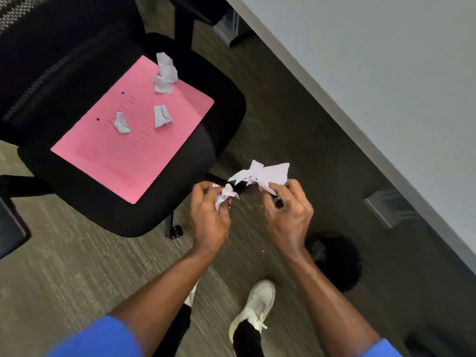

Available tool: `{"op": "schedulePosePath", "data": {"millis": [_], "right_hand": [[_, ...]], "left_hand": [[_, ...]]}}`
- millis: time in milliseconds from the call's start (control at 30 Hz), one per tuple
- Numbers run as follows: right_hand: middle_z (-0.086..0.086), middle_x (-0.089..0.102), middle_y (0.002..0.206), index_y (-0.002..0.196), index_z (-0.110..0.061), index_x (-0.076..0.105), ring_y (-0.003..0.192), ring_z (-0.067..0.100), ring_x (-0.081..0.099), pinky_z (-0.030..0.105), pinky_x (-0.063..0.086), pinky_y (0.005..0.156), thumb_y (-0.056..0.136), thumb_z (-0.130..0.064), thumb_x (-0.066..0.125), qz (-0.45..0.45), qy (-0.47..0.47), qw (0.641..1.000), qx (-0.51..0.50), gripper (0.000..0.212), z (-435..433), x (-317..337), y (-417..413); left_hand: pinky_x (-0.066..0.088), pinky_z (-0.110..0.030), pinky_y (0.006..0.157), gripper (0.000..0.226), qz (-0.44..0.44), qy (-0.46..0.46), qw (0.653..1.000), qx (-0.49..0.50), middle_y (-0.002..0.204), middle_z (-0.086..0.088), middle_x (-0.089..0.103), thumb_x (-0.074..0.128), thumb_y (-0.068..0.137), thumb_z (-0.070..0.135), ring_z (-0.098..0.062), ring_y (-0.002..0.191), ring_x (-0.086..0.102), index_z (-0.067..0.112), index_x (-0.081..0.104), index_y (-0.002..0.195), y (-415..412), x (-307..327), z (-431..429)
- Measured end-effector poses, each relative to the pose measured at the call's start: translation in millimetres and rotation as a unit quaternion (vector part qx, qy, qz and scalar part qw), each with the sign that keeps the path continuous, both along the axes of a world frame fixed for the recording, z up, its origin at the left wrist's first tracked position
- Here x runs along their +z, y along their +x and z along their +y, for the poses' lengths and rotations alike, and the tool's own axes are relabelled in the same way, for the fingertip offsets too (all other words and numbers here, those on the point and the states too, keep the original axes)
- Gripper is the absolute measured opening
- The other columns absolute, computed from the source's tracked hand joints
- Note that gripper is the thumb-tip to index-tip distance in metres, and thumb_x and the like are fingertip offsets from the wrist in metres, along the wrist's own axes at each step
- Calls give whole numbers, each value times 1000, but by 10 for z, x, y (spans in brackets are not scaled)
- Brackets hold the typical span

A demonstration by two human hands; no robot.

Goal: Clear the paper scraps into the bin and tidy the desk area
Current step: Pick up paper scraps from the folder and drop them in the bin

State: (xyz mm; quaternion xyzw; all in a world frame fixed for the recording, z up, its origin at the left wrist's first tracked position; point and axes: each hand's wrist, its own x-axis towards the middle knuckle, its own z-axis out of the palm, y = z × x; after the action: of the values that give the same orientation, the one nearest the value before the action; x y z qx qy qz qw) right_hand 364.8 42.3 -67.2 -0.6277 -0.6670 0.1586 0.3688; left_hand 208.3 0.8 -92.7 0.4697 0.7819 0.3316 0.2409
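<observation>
Left hand (pixel 210 215) clenched on a crumpled white paper wad (pixel 225 195), right hand (pixel 286 210) pinching torn white paper scraps (pixel 262 172), prob. bunched for one carry to the bin. More small white scraps (pixel 161 115) lie on the pink paper sheet (pixel 134 140) on the black office chair seat (pixel 219 119); round black bin (pixel 337 264) sits on the carpet just right of the hands, under the grey desk (pixel 386 73).

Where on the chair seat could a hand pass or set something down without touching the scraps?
The pink sheet covers most of the seat. Its near half, toward the seat's front edge, is bare. The far half is crowded: three scraps cluster at the far corner and two scraps lie mid-sheet. Black seat margins at the front and right are free.
</observation>
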Motion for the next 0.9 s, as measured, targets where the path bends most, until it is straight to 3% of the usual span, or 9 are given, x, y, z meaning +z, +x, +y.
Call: {"op": "schedulePosePath", "data": {"millis": [200, 333, 433, 533, 600, 633, 767, 833, 900], "right_hand": [[10, 71, 77, 93, -5, 83, 59, 20, 62, 25, 48, 61, 79, -3, 89, -26, -26, 995, -95, 15, -520, -122, 777], [11, 73, 64, 83, -1, 82, 49, 9, 56, 22, 46, 60, 74, 0, 93, -29, -79, 982, -167, 15, -879, -324, 1294], [11, 79, 95, 99, -6, 84, 73, 18, 73, 30, 61, 74, 86, -8, 87, 8, -125, 968, -216, 14, -1090, -507, 1648], [6, 74, 113, 105, -9, 82, 84, 7, 65, 10, 51, 78, 93, -18, 81, 31, -138, 965, -220, 15, -1256, -725, 2036], [12, 75, 113, 106, -7, 82, 96, 17, 68, 27, 58, 88, 94, -18, 79, 16, -153, 963, -222, 16, -1350, -903, 2279], [16, 75, 112, 105, -6, 82, 99, 28, 71, 37, 58, 89, 93, -16, 79, 5, -161, 959, -232, 16, -1389, -992, 2389], [17, 76, 106, 98, -10, 81, 92, 25, 68, 27, 43, 76, 92, -20, 76, -60, -145, 957, -243, 14, -1550, -1335, 2760], [16, 75, 101, 96, -10, 80, 87, 26, 66, 23, 35, 71, 92, -22, 74, -84, -136, 957, -241, 14, -1621, -1506, 2938], [16, 74, 96, 96, -8, 81, 85, 32, 70, 29, 39, 71, 92, -18, 76, -96, -149, 952, -248, 12, -1655, -1668, 3069]], "left_hand": [[54, -45, 100, 24, -16, -22, 997, -77, 123, -12, 58, 73, 88, -4, -31, 111, 64, 1, 75, 112, 737, -116, -22], [51, -47, 109, 25, -7, -59, 989, -135, 130, -16, 58, 70, 88, -6, -34, 121, 62, -1, 74, 112, 1227, -280, -73], [46, -41, 114, 21, 8, -107, 979, -175, 133, -21, 61, 69, 90, -2, -38, 126, 59, -1, 74, 111, 1574, -452, -126], [46, -28, 105, 25, -7, -84, 971, -222, 132, -23, 65, 71, 96, 7, -28, 118, 63, 1, 75, 120, 1944, -579, -147], [43, -11, 91, 18, -34, -54, 970, -236, 122, -28, 64, 70, 92, -4, -17, 103, 60, -5, 76, 109, 2199, -691, -153], [40, -10, 88, 16, -30, -54, 966, -250, 122, -29, 62, 70, 91, -5, -19, 102, 60, -5, 76, 106, 2322, -752, -155], [45, -35, 101, 24, -3, -95, 940, -328, 129, -24, 64, 72, 96, 14, -37, 120, 61, 1, 75, 115, 2760, -1091, -209], [44, -38, 102, 29, -7, -106, 930, -353, 127, -25, 65, 73, 95, 19, -38, 122, 60, 2, 75, 119, 2942, -1250, -258], [47, -40, 100, 33, -17, -121, 925, -361, 124, -27, 66, 75, 91, 16, -44, 118, 62, 0, 74, 119, 3115, -1406, -327]]}}
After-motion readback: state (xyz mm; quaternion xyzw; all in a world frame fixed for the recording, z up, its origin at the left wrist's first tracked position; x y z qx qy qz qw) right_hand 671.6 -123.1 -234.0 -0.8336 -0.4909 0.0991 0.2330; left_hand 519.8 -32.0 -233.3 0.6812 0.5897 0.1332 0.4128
